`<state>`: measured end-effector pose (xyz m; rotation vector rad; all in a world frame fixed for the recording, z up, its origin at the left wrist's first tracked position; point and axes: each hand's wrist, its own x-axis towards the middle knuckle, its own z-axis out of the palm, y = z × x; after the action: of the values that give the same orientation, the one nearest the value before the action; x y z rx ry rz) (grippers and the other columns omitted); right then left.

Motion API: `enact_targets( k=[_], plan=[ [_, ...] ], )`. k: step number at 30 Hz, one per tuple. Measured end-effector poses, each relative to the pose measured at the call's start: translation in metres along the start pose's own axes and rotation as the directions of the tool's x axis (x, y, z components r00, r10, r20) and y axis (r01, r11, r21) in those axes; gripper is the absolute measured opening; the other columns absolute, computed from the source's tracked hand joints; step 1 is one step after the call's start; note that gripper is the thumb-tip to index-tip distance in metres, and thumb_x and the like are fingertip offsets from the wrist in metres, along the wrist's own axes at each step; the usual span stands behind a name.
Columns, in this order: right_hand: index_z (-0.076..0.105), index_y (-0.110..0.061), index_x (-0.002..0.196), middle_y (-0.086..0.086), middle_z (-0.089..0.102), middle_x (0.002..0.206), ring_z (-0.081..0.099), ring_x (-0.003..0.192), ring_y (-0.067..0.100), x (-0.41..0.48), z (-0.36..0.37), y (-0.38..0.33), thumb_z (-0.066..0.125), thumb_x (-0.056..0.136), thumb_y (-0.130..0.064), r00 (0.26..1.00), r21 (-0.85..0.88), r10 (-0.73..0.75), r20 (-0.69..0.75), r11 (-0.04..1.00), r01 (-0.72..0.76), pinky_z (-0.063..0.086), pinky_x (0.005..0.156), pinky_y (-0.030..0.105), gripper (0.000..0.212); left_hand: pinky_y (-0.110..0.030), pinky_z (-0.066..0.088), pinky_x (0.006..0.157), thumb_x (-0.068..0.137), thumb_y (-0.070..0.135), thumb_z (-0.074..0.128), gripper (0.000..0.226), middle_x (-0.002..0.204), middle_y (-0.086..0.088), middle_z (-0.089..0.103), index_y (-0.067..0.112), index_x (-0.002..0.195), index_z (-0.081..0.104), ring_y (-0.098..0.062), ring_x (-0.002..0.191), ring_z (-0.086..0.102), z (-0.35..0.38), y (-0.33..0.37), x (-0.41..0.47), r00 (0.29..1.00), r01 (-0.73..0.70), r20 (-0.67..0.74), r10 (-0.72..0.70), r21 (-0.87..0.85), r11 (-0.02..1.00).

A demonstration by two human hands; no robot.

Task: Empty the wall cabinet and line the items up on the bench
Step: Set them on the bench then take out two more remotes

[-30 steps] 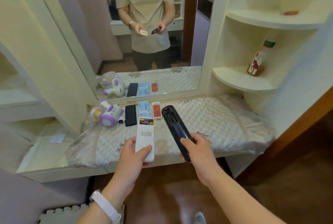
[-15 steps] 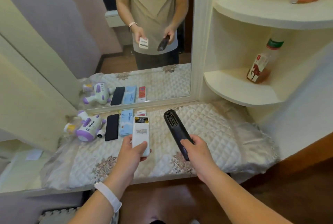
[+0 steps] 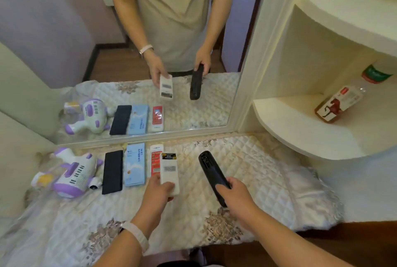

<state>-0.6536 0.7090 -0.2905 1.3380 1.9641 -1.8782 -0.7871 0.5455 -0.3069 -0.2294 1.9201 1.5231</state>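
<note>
Nearest the camera, both forearms reach in over the near edge of the bench (image 3: 268, 183), which lies under a quilted, flower-patterned cover; the left wrist wears a white band (image 3: 137, 235). The left hand (image 3: 160, 189) grips a white remote (image 3: 170, 173) by its near end, thumb on top and fingers hidden underneath; its long axis runs straight from the near edge to the back edge, back face up, with batteries showing in the uncovered bay at the far end. The right hand (image 3: 236, 191) is wrapped round the near half of a black remote (image 3: 211, 173), covering most of that half; this one also runs near to far, its far end leaning slightly left, with an uncovered bay at that end. Whether either remote touches the cover cannot be told.

Along the back edge towards the left corner lies a row, all lengthwise near to far: a red-and-white remote (image 3: 155, 163), its right side partly hidden by the white one; a light-blue packet (image 3: 135, 165) with print too small to read; a flat black case (image 3: 112, 171); a purple-and-white toy plane (image 3: 73, 174). Behind them a mirror (image 3: 64, 30) repeats the row and both hands; the person's reflection is cut off at the chest. At the right, a curved corner shelf (image 3: 300, 131) holds a bottle (image 3: 343, 99) leaning into the corner.
</note>
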Motion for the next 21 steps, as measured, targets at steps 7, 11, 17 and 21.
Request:
enact_targets(
  k=[7,11,17,21],
  plan=[
    [0.062,-0.014,0.106,0.010,0.069,0.101,0.068,0.088,0.024,0.062,0.021,-0.020,0.061,0.095,-0.019,0.995,-0.018,0.103,0.019,0.995,-0.102,0.053,0.064,0.026,0.013,-0.031,0.052,0.064,0.091,0.001,0.057,0.037,0.104,-0.002,0.063,0.018,0.122,0.045,-0.018,0.089,0.063,0.007,0.001,0.067,0.992,0.115,0.048,-0.115,-0.002,0.993],
    [0.061,-0.010,0.102,0.015,0.069,0.102,0.068,0.090,0.029,0.096,0.036,-0.026,0.063,0.094,-0.018,0.988,-0.006,0.151,0.014,0.988,-0.151,0.056,0.074,0.039,0.012,-0.042,0.058,0.081,0.090,0.004,0.060,0.036,0.110,-0.004,0.065,0.020,0.120,0.048,-0.021,0.096,0.065,0.009,0.004,0.102,0.985,0.148,0.082,-0.151,0.047,0.988],
    [0.058,-0.012,0.105,0.012,0.069,0.102,0.070,0.089,0.026,0.125,0.059,-0.027,0.063,0.093,-0.014,0.981,0.009,0.190,0.032,0.982,-0.191,0.057,0.065,0.033,0.013,-0.041,0.053,0.089,0.091,0.004,0.057,0.037,0.108,0.003,0.062,0.025,0.118,0.045,-0.020,0.102,0.061,0.021,0.004,0.119,0.981,0.157,0.097,-0.170,0.127,0.979],
    [0.058,-0.012,0.106,0.009,0.069,0.100,0.069,0.087,0.021,0.132,0.065,-0.026,0.060,0.094,-0.014,0.983,-0.063,0.180,0.035,0.982,-0.178,0.055,0.064,0.027,0.013,-0.034,0.051,0.087,0.089,0.000,0.053,0.038,0.109,0.002,0.061,0.025,0.116,0.045,-0.018,0.100,0.059,0.027,0.001,0.116,0.988,0.108,0.085,-0.128,0.213,0.971]
  ],
)
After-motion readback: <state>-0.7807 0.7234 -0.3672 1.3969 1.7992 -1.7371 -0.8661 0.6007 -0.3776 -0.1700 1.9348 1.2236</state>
